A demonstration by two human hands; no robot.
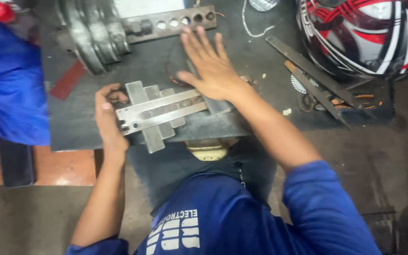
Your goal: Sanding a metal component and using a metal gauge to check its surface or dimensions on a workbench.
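A dark, scuffed metal tabletop is seen from above under even light. Beneath its near edge, a grey concrete floor is shown, stained darker at the right. A reddish-brown wooden surface is set at the left.
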